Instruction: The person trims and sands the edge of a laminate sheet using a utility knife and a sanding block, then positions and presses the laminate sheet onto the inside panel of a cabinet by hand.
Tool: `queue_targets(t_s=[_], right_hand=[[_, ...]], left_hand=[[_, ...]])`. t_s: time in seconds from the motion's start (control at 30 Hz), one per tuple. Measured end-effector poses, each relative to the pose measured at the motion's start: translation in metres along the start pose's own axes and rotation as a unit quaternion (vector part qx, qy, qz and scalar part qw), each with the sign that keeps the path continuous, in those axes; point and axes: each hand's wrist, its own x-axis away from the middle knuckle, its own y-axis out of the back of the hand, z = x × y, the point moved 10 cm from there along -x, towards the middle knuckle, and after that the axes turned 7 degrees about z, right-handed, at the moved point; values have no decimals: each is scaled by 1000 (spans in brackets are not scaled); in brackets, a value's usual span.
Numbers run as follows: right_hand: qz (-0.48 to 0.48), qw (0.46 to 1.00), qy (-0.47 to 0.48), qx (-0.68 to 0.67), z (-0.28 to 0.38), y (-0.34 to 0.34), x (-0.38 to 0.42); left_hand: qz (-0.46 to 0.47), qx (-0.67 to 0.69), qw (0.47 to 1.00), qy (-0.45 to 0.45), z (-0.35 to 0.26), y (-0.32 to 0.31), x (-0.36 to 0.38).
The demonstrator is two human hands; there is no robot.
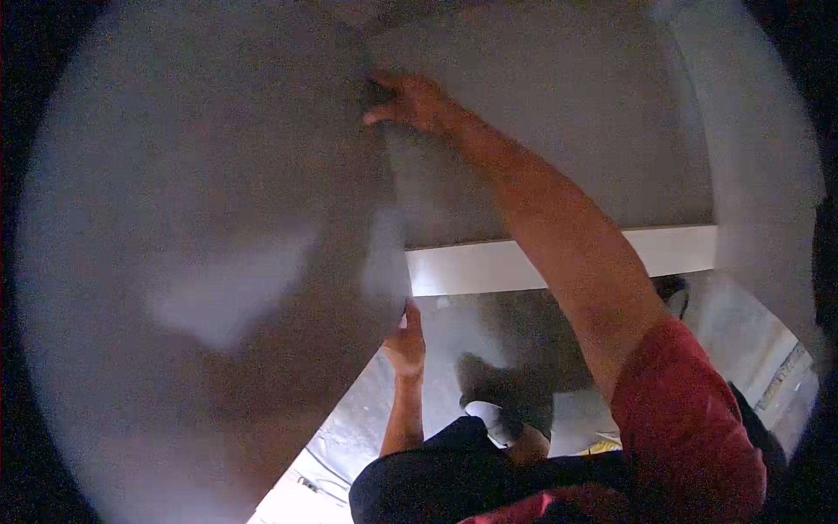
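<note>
A large grey flat panel (218, 175) fills the left side, its right edge running down toward me. At its lower edge is my left hand (406, 345), thumb up along the edge and the other fingers hidden behind the panel. My right hand (415, 103) reaches across to the upper part of the edge. Its thumb and a finger are curled about a dark patch (379, 93), which may be a small dark object or a shadow. The picture is too dim to tell which.
Behind the arm is a grey wall surface (559, 131) with a white baseboard-like strip (489, 269) along its bottom. A pale vertical surface (759, 175) stands at the right. Below lies a scuffed floor (445, 349) with a yellow item (602, 446) and a dark cable-like line at lower left.
</note>
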Motion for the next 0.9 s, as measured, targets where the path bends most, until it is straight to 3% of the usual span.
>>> queue_targets(t_s=[0.07, 0.2, 0.27, 0.3, 0.37, 0.43, 0.53, 0.63, 0.73, 0.8, 0.9], right_hand=[[98, 966, -75, -225, -3, -30, 17], [80, 997, -18, -6, 11, -33, 13], [85, 996, -38, -14, 0, -51, 11], [96, 995, -25, -12, 25, -47, 24], [158, 978, -94, -102, 58, -35, 53], [101, 990, -26, -98, 24, -60, 30], [95, 984, -22, -150, 71, -39, 44], [65, 986, 12, -154, 123, -16, 51], [33, 988, 53, -144, 194, 22, 54], [19, 989, 72, -129, 240, 57, 57], [2, 993, 96, -66, 305, 95, 52]], left_hand=[[37, 75, 996, 12, 10, -3, 14], [-32, 264, 964, 24, 11, -2, 46], [-7, 303, 950, 70, 1, -4, 69], [-24, 305, 949, 74, 1, 3, 86], [70, 286, 954, 63, -4, 1, 104], [44, 265, 962, 40, 10, 21, 122], [-34, 299, 951, 78, 48, 49, 140], [-60, 300, 949, 74, 26, 108, 135], [-134, 284, 949, -24, -26, 199, 119], [-215, 272, 923, -166, -93, 274, 117], [-335, 230, 873, -270, -194, 373, 130]])
